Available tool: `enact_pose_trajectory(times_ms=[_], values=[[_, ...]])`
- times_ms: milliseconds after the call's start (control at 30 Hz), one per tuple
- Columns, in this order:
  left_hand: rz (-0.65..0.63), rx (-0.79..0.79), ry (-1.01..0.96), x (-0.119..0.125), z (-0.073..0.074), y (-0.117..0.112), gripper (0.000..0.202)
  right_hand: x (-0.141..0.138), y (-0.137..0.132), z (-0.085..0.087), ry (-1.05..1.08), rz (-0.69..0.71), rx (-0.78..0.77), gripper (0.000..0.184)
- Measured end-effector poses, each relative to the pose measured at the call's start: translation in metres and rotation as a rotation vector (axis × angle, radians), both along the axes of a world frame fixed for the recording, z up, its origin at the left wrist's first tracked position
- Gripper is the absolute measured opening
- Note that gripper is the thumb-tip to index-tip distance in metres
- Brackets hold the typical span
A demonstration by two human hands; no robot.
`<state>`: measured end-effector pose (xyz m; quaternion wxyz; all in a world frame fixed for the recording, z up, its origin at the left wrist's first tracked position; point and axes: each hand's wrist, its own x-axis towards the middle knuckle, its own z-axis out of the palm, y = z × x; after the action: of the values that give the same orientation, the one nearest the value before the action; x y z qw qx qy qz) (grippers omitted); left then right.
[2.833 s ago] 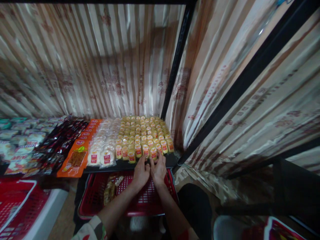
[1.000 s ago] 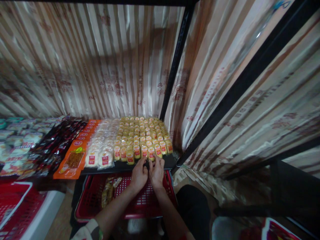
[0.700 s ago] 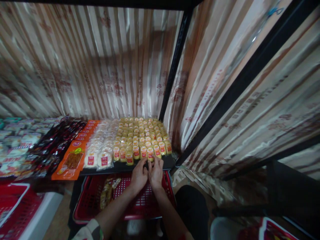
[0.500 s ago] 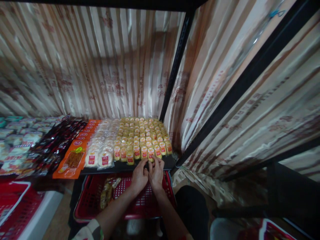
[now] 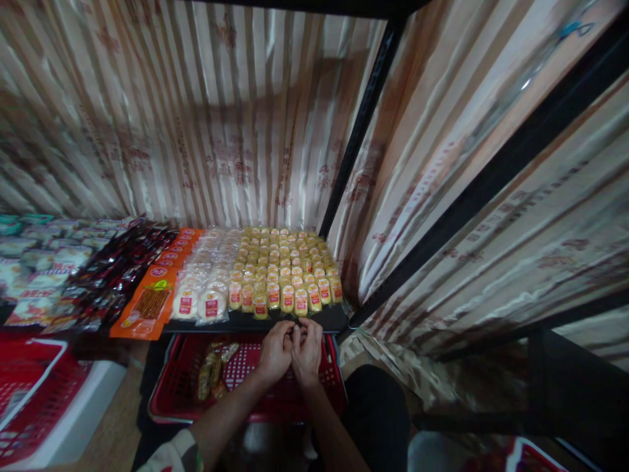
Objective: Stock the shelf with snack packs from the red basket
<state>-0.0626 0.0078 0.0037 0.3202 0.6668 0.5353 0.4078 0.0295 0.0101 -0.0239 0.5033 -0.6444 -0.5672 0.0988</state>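
My left hand [image 5: 276, 352] and my right hand [image 5: 307, 351] are together over the red basket [image 5: 160, 393], just in front of the black shelf's edge [image 5: 246, 326]. Both have their fingers curled inward, fingertips meeting. Whatever lies between them, if anything, is hidden or too small to make out. Closest to the fingers stands the front row of small yellow wrapped snack packs [image 5: 301, 301] with red and white labels, lined up in rows on the shelf. A few wrapped snacks [image 5: 211, 373] lie in the basket's left part.
Left along the shelf lie round white crackers in clear wrap [image 5: 212, 305], an orange snack bag [image 5: 147, 305], dark red packets [image 5: 111, 275] and white packets [image 5: 44, 275]. A second red basket [image 5: 29, 393] stands at lower left. Black shelf posts [image 5: 361, 124] rise before patterned curtains [image 5: 236, 131].
Both hands have drawn back slightly from the front row of yellow packs, fingers still curled together. The view has shifted a little, moving the scene slightly right and the shelf goods up.
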Motion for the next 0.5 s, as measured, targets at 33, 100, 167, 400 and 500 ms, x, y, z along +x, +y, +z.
enact_pose_trajectory(times_ms=[33,100,167,400,500], values=[[-0.007,0.012,0.001,-0.002,0.0,-0.003,0.035,-0.002,-0.003,-0.003,0.004,0.019,0.014,0.026],[-0.019,0.03,0.005,-0.006,-0.002,-0.008,0.031,-0.007,-0.009,-0.009,0.007,0.065,0.022,0.025],[-0.02,0.021,0.017,-0.011,-0.007,-0.012,0.03,-0.011,-0.015,-0.016,-0.001,0.108,-0.004,0.026],[-0.031,-0.197,0.216,-0.048,-0.042,-0.021,0.033,-0.029,-0.025,-0.043,-0.052,0.329,-0.301,0.025],[-0.053,-0.311,0.27,-0.068,-0.059,-0.023,0.03,-0.042,-0.026,-0.056,-0.06,0.442,-0.461,0.026]])
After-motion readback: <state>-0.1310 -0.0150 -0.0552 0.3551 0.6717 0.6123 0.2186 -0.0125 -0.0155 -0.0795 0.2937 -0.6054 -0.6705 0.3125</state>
